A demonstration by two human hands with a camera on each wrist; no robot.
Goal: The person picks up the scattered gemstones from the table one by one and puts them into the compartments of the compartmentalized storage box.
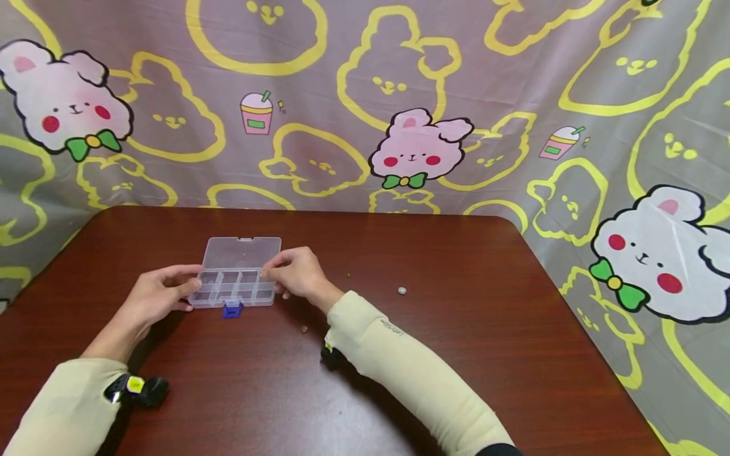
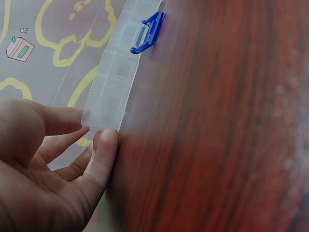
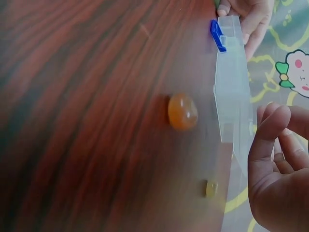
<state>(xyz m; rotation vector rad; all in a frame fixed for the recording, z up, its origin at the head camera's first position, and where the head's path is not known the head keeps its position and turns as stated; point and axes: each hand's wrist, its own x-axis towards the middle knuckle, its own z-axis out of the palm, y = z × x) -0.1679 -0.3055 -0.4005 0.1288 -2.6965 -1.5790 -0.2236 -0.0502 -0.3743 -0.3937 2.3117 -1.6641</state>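
Note:
A clear plastic compartment box (image 1: 232, 295) stands on the table with its lid (image 1: 242, 253) raised at the back and a blue latch (image 1: 232, 311) hanging at the front. My left hand (image 1: 156, 294) grips the left end, fingers about its corner in the left wrist view. Over the right-hand compartments my right hand (image 1: 299, 273) brings thumb and forefinger together; a tiny pale bead seems pinched at the tips, mostly hidden. In the right wrist view an orange bead (image 3: 183, 112) lies before the box, with a small yellowish bead (image 3: 211, 188) farther off.
To the right of my right hand, a whitish bead (image 1: 402, 291) lies on the brown table (image 1: 456, 354). A patterned cloth (image 1: 319, 126) hangs behind the table and along its right side. The raised lid stands close behind my right fingers.

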